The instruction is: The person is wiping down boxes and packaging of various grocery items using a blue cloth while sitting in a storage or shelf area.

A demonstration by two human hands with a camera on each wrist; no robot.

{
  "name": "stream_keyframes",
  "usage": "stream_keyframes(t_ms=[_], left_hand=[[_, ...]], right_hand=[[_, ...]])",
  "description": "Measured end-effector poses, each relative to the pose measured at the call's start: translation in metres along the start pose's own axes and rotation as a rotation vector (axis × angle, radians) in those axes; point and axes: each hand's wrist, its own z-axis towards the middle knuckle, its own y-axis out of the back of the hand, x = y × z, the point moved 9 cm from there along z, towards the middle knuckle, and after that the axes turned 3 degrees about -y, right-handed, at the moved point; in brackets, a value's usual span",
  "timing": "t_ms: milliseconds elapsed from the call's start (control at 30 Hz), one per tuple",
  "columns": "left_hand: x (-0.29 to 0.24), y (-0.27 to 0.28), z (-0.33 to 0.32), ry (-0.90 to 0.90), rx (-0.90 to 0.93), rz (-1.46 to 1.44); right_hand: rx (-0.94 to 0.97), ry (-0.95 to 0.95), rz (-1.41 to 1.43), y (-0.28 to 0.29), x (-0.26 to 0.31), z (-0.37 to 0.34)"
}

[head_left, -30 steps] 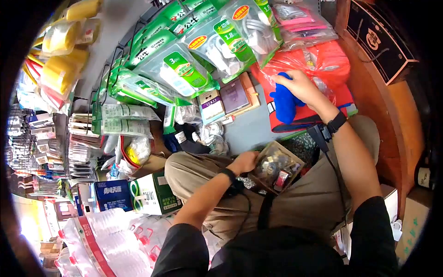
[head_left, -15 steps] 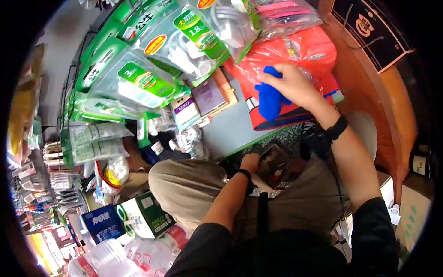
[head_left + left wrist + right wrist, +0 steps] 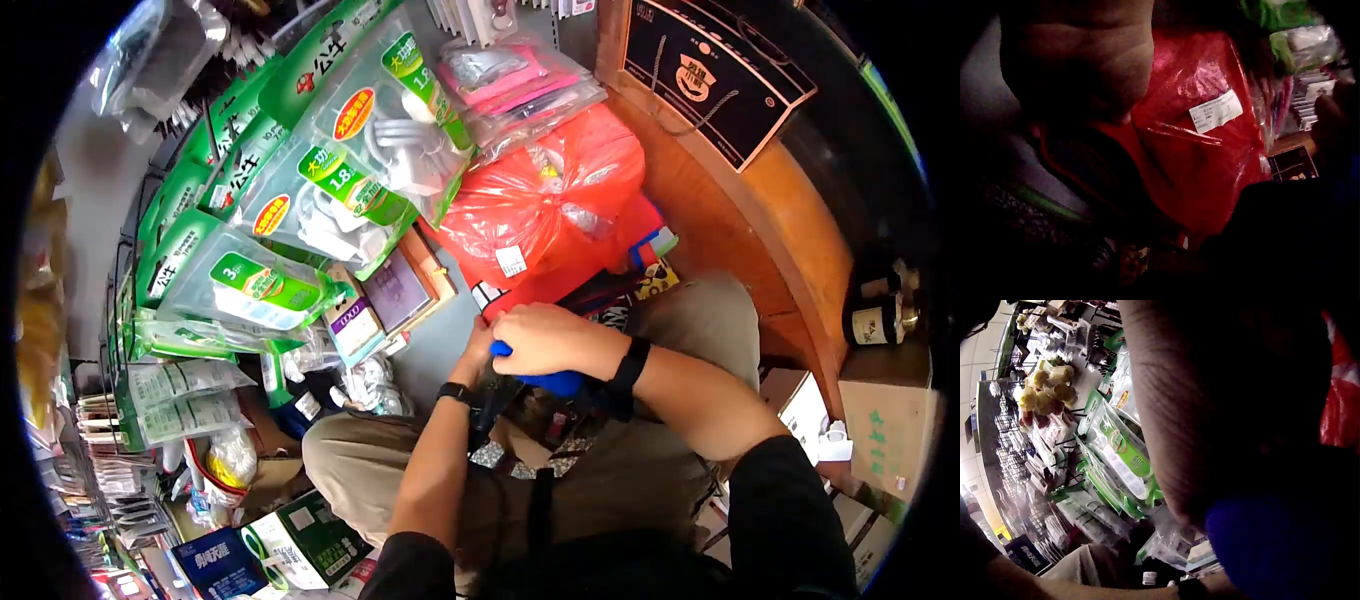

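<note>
My right hand [image 3: 555, 342] grips a soft blue fabric thing [image 3: 550, 383], which bulges out below the palm and fills the lower right of the right wrist view. Just beside it, at the near edge of the counter, my left hand [image 3: 478, 352] has its fingers curled over the edge of a flat red bag [image 3: 495, 300] with a dark inside. The left wrist view shows the dark opening [image 3: 1094, 162] with its red rim below that hand. A red plastic-wrapped bundle [image 3: 560, 195] lies on top of the red bag. My fingertips are largely hidden.
In my lap, below the hands, stands a small box [image 3: 520, 442], mostly in shadow. Packaged power strips [image 3: 265, 280] hang at the left. Small boxes [image 3: 400, 290] lie on the grey counter [image 3: 435, 345]. A black carrier bag [image 3: 700, 75] stands at the far right.
My left hand has left the small box in my lap and come up to the red bag. The right hand has brought the blue thing down and left, beside it. The view has shifted right.
</note>
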Motion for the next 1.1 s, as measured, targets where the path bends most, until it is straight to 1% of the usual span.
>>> stream_keyframes(t_ms=[33,233,367,467,500,533,600,633,667,700,733,800,833,867,933,967,1067,1100], left_hand=[[0.003,-0.007,0.004,0.01,0.019,0.038],[0.009,-0.027,0.012,0.019,0.057,0.123],[-0.001,-0.03,0.013,-0.006,0.09,0.143],[-0.022,-0.018,0.01,-0.052,0.12,0.192],[-0.033,-0.01,0.007,-0.081,0.13,0.238],[-0.047,-0.001,0.002,-0.139,0.136,0.328],[-0.1,0.015,-0.018,-0.377,0.137,0.557],[-0.161,0.012,-0.058,-0.661,0.178,0.388],[-0.184,0.016,-0.082,-0.417,0.269,0.057],[-0.207,0.02,-0.111,-0.166,0.278,-0.281],[-0.218,0.018,-0.133,0.032,0.394,-0.742],[-0.224,0.033,-0.162,-0.028,0.362,-0.607],[-0.223,0.038,-0.173,-0.057,0.35,-0.54],[-0.23,0.039,-0.179,-0.247,0.303,-0.276],[-0.206,0.047,-0.177,-0.291,0.289,-0.162],[-0.19,0.053,-0.168,-0.283,0.204,-0.151],[-0.182,0.068,-0.15,-0.352,-0.002,-0.035],[-0.19,0.072,-0.151,-0.396,-0.066,-0.186]], right_hand=[[0.017,0.007,0.001,0.002,0.002,-0.002],[-0.043,0.045,-0.028,0.011,0.0,-0.006],[-0.029,0.018,-0.016,0.022,-0.005,-0.006],[-0.057,0.026,-0.039,0.019,-0.011,0.0],[0.066,0.0,-0.016,0.016,-0.01,0.004],[0.102,0.02,0.008,0.015,-0.009,0.008],[0.189,0.175,0.214,0.024,0.01,0.013],[0.22,0.254,0.399,0.032,0.025,0.011],[0.248,0.328,0.583,0.041,0.039,0.009],[0.276,0.32,0.686,0.042,0.041,0.013],[0.288,0.283,0.799,0.043,0.044,0.014],[0.001,0.305,0.757,0.052,0.032,0.029],[-0.069,0.282,0.782,0.05,0.025,0.037],[-0.132,0.229,0.689,0.044,0.016,0.041],[-0.258,0.128,0.488,0.043,0.015,0.044],[-0.312,0.159,0.375,0.046,0.025,0.038],[-0.229,0.093,0.171,0.036,0.039,0.039],[-0.363,0.19,0.167,0.038,0.036,0.038]])
